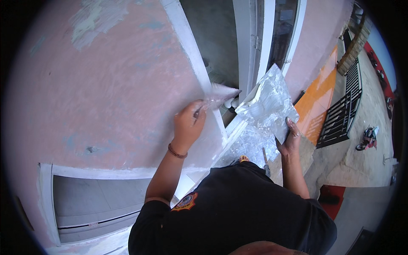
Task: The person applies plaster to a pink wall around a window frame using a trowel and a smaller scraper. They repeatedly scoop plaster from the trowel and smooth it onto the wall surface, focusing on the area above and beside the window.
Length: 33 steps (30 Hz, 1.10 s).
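Left hand [189,123] presses putty knife [221,94] to wall [106,85], blade beyond fingertips

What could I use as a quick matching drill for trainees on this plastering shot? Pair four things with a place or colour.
1. putty knife
2. plaster board
3. bracelet
4. wall

a. pinkish, patched grey
b. held in the left hand, blade at the white corner trim
c. around the left wrist
d. gripped by the right hand, smeared white

Pairs: 1-b, 2-d, 3-c, 4-a
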### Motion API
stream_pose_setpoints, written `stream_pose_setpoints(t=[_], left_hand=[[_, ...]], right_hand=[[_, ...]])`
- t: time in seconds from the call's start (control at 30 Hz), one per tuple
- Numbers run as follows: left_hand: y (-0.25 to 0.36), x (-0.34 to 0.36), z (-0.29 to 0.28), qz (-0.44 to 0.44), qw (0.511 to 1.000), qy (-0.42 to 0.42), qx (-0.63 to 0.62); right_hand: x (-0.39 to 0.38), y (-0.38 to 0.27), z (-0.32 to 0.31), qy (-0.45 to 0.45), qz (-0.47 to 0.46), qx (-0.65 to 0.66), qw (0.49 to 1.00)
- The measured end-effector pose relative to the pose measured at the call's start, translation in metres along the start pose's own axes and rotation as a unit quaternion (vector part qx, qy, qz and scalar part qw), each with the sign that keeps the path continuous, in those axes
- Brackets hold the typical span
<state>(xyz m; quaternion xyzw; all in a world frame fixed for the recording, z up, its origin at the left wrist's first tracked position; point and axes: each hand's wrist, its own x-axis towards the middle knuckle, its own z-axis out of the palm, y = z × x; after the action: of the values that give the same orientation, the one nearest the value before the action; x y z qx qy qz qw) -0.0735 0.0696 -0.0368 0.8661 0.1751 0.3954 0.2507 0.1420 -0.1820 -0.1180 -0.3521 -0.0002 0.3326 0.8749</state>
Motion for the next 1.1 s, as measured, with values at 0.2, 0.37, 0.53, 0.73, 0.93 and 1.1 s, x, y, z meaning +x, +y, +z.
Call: stream_pose_setpoints(t=[0.2, 0.37, 0.53, 0.73, 0.93, 1.1], left_hand=[[-0.011, 0.0, -0.014, -0.268, 0.899, 0.088, -0.335], [0.001, 0.021, -0.02, -0.227, 0.917, 0.037, -0.326], [0.027, 0.029, -0.025, -0.151, 0.961, -0.055, -0.226], [0.055, 0.049, -0.031, 0.007, 0.995, -0.068, -0.071], [0.066, 0.063, -0.05, 0.057, 0.983, -0.174, 0.004], [0.066, 0.065, -0.055, 0.146, 0.967, -0.19, 0.09]], right_hand=[[-0.005, 0.0, 0.011, -0.016, -0.14, -0.033, 0.989], [-0.008, 0.0, 0.019, 0.004, -0.165, -0.054, 0.985], [-0.01, 0.001, 0.024, 0.014, -0.176, -0.048, 0.983], [-0.01, -0.004, 0.029, 0.034, -0.168, -0.063, 0.983], [-0.01, -0.009, 0.031, 0.04, -0.137, -0.096, 0.985], [-0.007, -0.01, 0.029, 0.054, -0.111, -0.058, 0.991]])
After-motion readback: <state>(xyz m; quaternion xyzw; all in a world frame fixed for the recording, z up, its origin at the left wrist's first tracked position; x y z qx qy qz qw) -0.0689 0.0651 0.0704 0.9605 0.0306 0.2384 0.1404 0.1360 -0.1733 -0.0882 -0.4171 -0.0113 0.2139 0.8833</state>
